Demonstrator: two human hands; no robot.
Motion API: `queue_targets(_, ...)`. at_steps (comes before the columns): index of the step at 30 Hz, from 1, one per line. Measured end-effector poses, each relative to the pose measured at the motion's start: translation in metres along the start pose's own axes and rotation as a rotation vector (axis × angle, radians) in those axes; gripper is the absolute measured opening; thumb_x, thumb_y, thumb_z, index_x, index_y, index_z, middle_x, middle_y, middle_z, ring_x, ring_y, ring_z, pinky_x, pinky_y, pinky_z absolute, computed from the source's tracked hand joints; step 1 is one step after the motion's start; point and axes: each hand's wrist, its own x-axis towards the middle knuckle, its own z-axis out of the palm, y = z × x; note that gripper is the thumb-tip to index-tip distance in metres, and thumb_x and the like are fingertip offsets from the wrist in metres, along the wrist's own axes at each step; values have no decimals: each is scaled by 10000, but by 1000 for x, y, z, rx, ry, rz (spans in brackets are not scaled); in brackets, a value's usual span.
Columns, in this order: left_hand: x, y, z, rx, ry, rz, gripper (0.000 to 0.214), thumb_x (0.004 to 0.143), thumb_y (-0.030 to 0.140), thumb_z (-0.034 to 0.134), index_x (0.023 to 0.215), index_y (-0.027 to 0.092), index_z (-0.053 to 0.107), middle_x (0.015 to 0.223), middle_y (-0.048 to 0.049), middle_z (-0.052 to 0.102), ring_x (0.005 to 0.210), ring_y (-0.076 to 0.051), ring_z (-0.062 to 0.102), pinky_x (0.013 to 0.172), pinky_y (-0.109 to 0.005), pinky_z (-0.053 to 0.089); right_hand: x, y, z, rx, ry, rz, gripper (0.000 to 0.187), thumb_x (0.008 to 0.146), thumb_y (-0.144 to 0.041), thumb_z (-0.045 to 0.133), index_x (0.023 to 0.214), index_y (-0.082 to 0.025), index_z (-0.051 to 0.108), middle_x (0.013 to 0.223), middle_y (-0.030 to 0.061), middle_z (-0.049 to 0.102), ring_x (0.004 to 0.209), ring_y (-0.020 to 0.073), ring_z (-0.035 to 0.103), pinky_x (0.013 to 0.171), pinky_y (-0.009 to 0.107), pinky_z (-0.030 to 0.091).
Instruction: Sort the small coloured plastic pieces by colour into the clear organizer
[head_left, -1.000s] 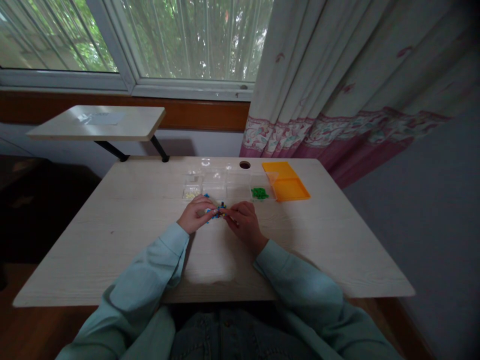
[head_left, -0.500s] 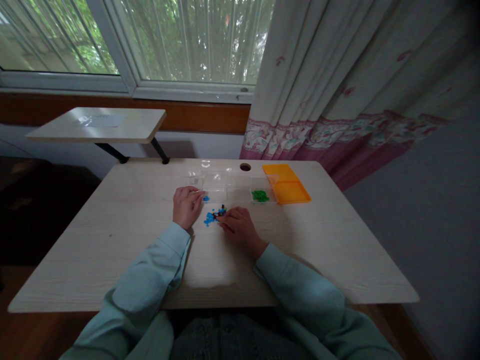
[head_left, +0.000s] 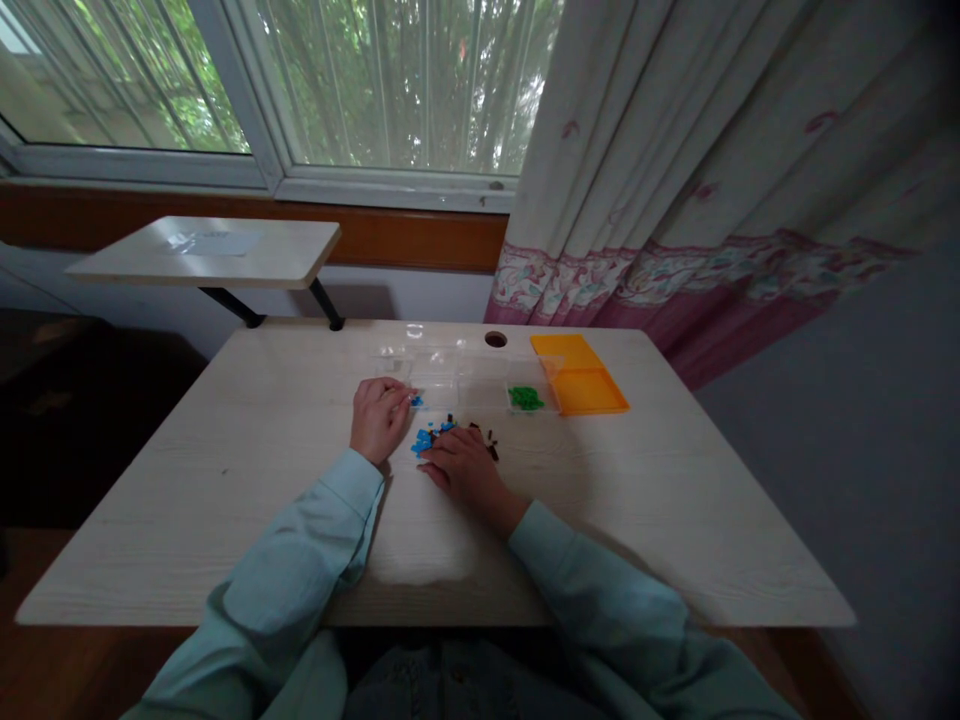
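Observation:
My left hand (head_left: pixel 379 420) is closed at the front left edge of a clear plastic compartment box (head_left: pixel 480 385), thumb and fingers around its corner. Several small blue pieces (head_left: pixel 417 401) show beside those fingertips, at the box's front left compartment. My right hand (head_left: pixel 466 465) lies palm down over a loose heap, fingers stretched out and the thumb apart. Small blue pieces (head_left: pixel 424 440) stick out at the left of its fingertips. Dark brown pieces (head_left: pixel 492 447) lie beyond its knuckles on the right. The palm hides part of the heap.
Green pieces (head_left: pixel 526 398) fill the bottom of the box's front right compartment. An orange tray (head_left: pixel 589 385) lies at the box's right end. Behind it, the white table (head_left: pixel 637 500) has a round hole (head_left: pixel 496 340). A raised shelf (head_left: pixel 277 250) stands at the back left.
My right hand has shifted slightly left and down, and its fingers have straightened from a pinch. Brown pieces now show on its right. The left hand stays at the box; the view has shifted slightly.

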Motion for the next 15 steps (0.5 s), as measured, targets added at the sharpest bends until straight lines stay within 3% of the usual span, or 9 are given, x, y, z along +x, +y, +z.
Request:
queue_targets(7, 0, 3, -1, 3, 0, 6, 243, 913, 309, 497, 1026, 244, 702, 996, -67, 600, 1000, -227, 493, 920, -409, 390, 6, -5, 0, -53, -25, 50, 88, 869, -287, 614, 875, -255, 696, 863, 9, 654, 915, 176, 511, 816, 342, 285)
queue_targets(15, -1, 2, 1, -10, -10, 25, 243, 911, 302, 495, 1036, 246, 696, 997, -70, 595, 1000, -227, 494, 921, -411, 394, 5, -4, 2, -70, -9, 55, 122, 886, -318, 591, 865, -252, 693, 878, 18, 653, 921, 173, 499, 822, 344, 269)
